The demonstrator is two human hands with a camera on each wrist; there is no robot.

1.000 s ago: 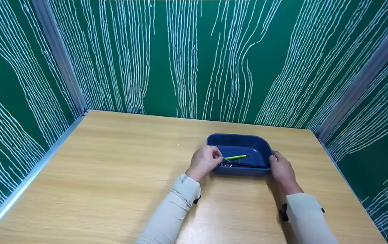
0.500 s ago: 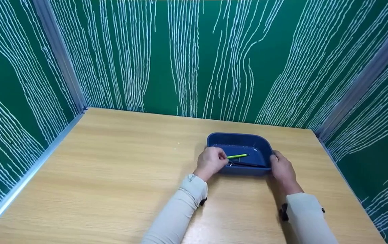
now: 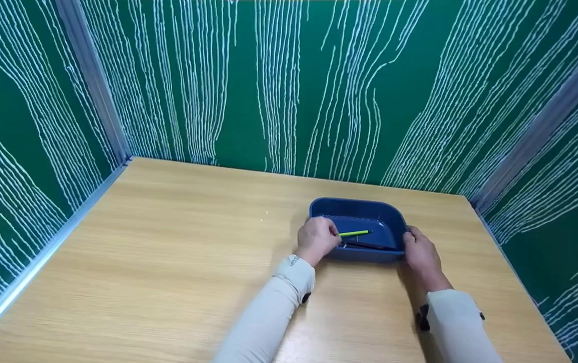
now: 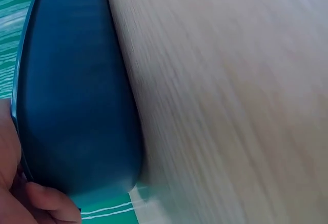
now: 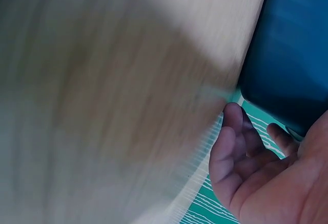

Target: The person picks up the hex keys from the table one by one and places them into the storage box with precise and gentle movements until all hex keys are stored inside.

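Observation:
A dark blue rectangular tub [image 3: 359, 257] stands on the table. Inside it lie a yellow-green pen [image 3: 355, 233] and, along the near wall, a dark slender pen-like thing [image 3: 374, 246]. My left hand [image 3: 316, 236] reaches over the near left corner, fingers curled, thumb and index tips right at the left end of the yellow-green pen. I cannot tell whether they pinch anything. In the left wrist view the curled fingers [image 4: 51, 198] show at the rim. My right hand [image 3: 422, 254] holds the tub's right end, thumb at the rim; the right wrist view shows its other fingers [image 5: 223, 147] loosely bent outside.
The wooden table [image 3: 183, 262] extends to the left and in front of the tub. Tiny white specks [image 3: 265, 216] lie left of it. Green panels [image 3: 238, 101] with wavy white lines enclose the back and sides, joined by metal corner posts [image 3: 95, 80].
My left hand has shifted slightly right, farther over the tub. A thin piece that showed at its fingertips a second ago is now hidden. The right hand and tub stay put.

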